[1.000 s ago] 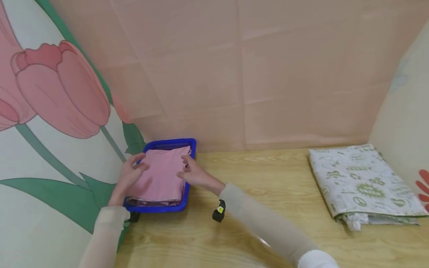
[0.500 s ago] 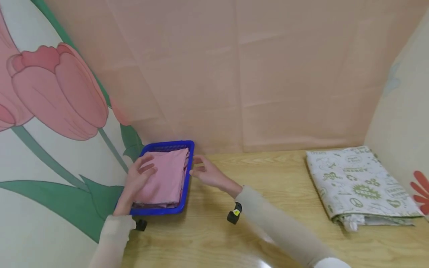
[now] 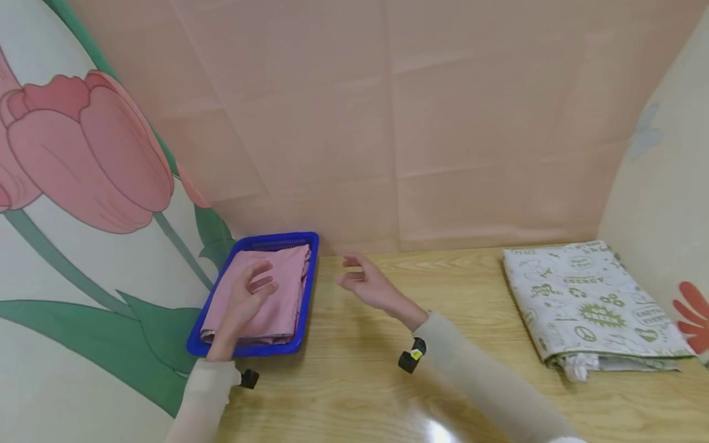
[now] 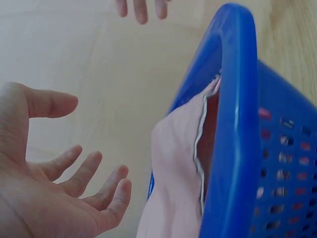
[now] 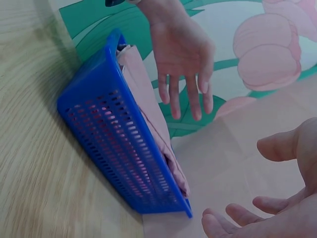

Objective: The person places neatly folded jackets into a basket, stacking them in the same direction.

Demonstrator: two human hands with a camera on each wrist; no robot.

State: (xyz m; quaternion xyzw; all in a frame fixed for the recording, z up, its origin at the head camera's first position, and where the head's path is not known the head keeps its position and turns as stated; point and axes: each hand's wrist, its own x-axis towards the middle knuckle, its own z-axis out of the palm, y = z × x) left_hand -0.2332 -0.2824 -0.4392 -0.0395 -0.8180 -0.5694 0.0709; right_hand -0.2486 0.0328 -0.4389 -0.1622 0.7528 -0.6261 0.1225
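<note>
A folded pink cloth (image 3: 285, 277) lies in a blue plastic basket (image 3: 312, 289) with slotted walls, at the table's back left. My left hand (image 3: 244, 304) hovers above the cloth, its fingers loosely bent and holding nothing. In the left wrist view, a gap shows between that hand (image 4: 54, 183) and the cloth (image 4: 173, 163). To the right of the basket, apart from it, my right hand (image 3: 376, 289) hangs over the table with relaxed fingers and nothing in them. The right wrist view shows the cloth reaching slightly above the basket's rim (image 5: 124, 94).
A folded white cloth with green print (image 3: 592, 301) lies on the wooden table (image 3: 343, 381) at the right. A pink sheet (image 3: 388, 123) forms the back wall. Walls with flower pictures stand at the left and right.
My right hand has moved from the cloth's right edge out past the basket's side, rightward over the table. My left hand has shifted slightly right and down over the cloth.
</note>
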